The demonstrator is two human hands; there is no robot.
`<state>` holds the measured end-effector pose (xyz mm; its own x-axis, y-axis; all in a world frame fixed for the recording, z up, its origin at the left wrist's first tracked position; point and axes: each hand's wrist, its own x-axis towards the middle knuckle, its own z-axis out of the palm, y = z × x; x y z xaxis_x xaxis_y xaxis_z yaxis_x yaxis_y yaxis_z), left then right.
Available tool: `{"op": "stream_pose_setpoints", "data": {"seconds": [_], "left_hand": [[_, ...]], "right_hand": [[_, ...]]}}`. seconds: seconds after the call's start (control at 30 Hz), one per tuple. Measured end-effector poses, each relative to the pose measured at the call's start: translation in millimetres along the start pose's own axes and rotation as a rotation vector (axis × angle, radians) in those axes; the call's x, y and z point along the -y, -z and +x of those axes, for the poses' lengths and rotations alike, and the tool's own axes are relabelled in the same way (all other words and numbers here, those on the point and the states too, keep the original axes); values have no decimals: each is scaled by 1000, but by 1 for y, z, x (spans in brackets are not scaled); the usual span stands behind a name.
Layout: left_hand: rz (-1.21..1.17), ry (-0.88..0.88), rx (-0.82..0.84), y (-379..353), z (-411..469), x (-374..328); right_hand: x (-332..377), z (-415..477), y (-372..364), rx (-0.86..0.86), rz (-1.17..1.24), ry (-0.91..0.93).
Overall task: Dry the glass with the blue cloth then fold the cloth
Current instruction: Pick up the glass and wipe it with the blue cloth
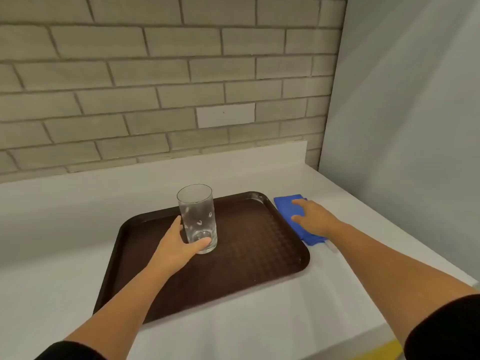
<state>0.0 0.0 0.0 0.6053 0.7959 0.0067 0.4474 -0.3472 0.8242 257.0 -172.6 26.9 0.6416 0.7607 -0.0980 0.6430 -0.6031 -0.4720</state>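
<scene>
Your left hand (179,245) is closing its grip low around the upright glass (197,216) on the tray (259,255); your right hand (311,219) is lying open on the blue cloth (288,206) beside it on the desk (259,320). Pinch the cloth before lifting.

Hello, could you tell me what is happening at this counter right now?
A person is starting to dry a glass. The left hand has a grip on its base, upright on the brown tray. The right hand rests on the blue cloth, lying on the counter beside the tray.
</scene>
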Motion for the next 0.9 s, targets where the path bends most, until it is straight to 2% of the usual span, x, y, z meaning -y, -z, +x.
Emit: {"op": "stream_pose_setpoints", "data": {"seconds": [0.23, 0.43, 0.73, 0.8, 0.9], "left_hand": [[-139, -22, -18, -12, 28, 12], [-235, 21, 29, -18, 38, 28], [-273, 39, -84, -30, 42, 38], [-265, 36, -117, -31, 42, 37], [-284, 40, -148, -32, 44, 33]], "right_hand": [[-10, 41, -18, 103, -41, -56], [-17, 58, -33, 144, -225, -121], [-29, 68, -40, -25, -464, -120], [-30, 70, -41, -80, -422, -114], [-30, 73, -34, -237, -53, -167]]}}
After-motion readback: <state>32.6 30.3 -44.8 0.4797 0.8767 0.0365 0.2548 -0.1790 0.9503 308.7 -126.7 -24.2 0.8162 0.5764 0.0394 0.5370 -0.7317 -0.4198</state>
